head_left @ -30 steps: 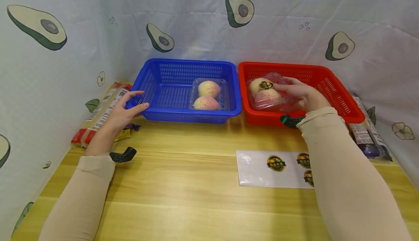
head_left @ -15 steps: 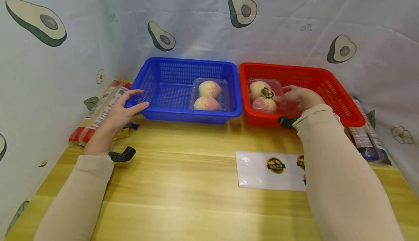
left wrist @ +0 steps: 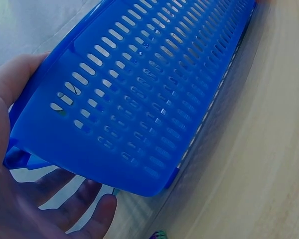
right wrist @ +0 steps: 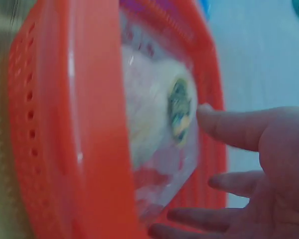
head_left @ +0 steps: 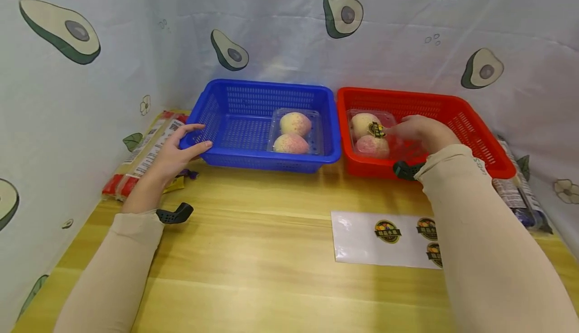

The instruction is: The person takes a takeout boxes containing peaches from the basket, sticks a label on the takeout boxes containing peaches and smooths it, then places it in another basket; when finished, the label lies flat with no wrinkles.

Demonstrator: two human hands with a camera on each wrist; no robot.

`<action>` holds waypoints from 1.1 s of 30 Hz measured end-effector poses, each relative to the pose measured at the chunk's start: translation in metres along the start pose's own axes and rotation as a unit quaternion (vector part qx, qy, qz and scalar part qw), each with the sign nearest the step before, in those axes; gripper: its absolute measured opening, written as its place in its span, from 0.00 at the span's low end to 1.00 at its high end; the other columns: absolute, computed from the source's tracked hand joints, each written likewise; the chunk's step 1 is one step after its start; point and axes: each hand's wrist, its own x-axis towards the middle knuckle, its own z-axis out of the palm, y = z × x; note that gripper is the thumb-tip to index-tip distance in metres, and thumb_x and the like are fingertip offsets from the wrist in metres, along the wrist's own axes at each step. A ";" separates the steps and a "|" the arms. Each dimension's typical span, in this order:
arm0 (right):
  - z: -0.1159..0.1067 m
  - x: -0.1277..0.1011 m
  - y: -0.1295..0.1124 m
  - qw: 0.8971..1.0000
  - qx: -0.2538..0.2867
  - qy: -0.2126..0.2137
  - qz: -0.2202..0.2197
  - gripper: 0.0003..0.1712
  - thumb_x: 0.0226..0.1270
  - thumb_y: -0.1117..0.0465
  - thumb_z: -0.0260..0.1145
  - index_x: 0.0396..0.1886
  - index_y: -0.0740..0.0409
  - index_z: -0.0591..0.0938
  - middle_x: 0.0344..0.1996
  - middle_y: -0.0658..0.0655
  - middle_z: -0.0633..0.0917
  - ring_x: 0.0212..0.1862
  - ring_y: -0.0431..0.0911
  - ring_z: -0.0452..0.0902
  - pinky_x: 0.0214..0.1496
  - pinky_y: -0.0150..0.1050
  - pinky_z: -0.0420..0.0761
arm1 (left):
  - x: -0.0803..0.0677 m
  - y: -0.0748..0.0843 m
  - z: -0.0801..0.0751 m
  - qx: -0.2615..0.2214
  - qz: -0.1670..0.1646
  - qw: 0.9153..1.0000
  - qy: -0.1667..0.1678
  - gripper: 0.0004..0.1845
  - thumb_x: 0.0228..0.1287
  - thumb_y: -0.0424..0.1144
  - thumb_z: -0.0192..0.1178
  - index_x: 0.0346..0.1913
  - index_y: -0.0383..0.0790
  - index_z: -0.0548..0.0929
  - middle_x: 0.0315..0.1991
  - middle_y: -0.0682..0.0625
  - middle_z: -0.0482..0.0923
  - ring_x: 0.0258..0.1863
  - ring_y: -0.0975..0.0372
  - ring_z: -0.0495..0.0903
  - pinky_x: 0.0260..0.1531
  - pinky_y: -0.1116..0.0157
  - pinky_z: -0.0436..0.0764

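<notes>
My left hand (head_left: 181, 147) rests against the left front corner of a blue basket (head_left: 267, 85), thumb along the rim and straight fingers at the wall; the left wrist view shows the same blue basket (left wrist: 139, 99) wall from close up. Inside lies a clear box (head_left: 296, 132) with two peaches. My right hand (head_left: 418, 132) reaches into a red basket (head_left: 407, 93), fingers extended. Its index fingertip touches the lid of a second clear peach box (head_left: 368, 132) beside a round sticker (head_left: 376, 130). In the right wrist view the red basket (right wrist: 50, 124), box (right wrist: 149, 124) and sticker (right wrist: 179, 109) are blurred.
A sticker sheet (head_left: 389, 232) lies on the wooden table (head_left: 253, 252) in front of the red basket. Flat packets (head_left: 145, 152) sit left of the blue basket and dark packets (head_left: 520, 197) right of the red one. Avocado-print cloth walls surround the table.
The right hand has lowered the stickered peach box from a raised, tilted hold to flat on the red basket's floor. The left hand has stayed at the blue basket's corner.
</notes>
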 end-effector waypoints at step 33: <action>0.078 -0.049 0.045 0.936 -0.068 0.148 -0.311 0.24 0.63 0.51 0.76 0.59 0.48 0.86 0.57 0.58 0.83 0.59 0.55 0.73 0.59 0.57 0.75 | 0.002 -0.002 0.002 -0.001 -0.005 1.000 0.009 0.40 0.68 0.56 0.65 0.77 0.49 0.61 0.78 0.40 0.46 0.66 0.42 0.68 0.64 0.46 0.71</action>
